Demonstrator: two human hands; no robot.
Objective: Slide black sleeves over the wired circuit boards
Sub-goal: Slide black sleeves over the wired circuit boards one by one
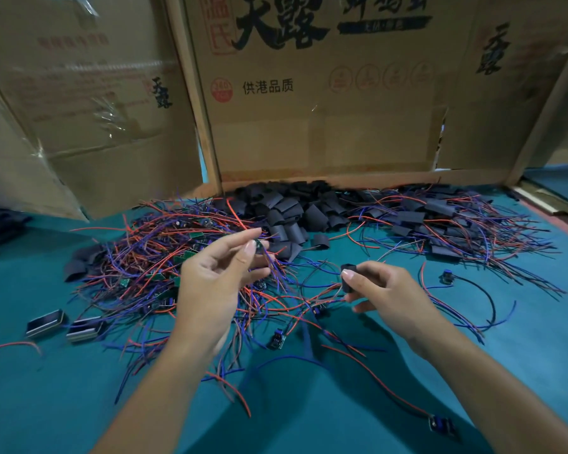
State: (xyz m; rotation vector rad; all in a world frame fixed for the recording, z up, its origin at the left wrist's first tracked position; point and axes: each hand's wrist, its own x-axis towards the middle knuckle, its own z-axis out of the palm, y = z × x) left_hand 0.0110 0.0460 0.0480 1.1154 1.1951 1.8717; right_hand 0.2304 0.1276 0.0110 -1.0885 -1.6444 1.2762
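The right hand (387,290) pinches a short black tubular sleeve (347,277) between thumb and fingers (361,268). At its nine o'clock, the left hand (217,273) grips a small wired circuit board (259,247), red and blue leads trailing. Best to gather those leads straight, open the sleeve's mouth toward them, then slide. Spare sleeves (295,211) lie at twelve o'clock on the green bench (46,404).
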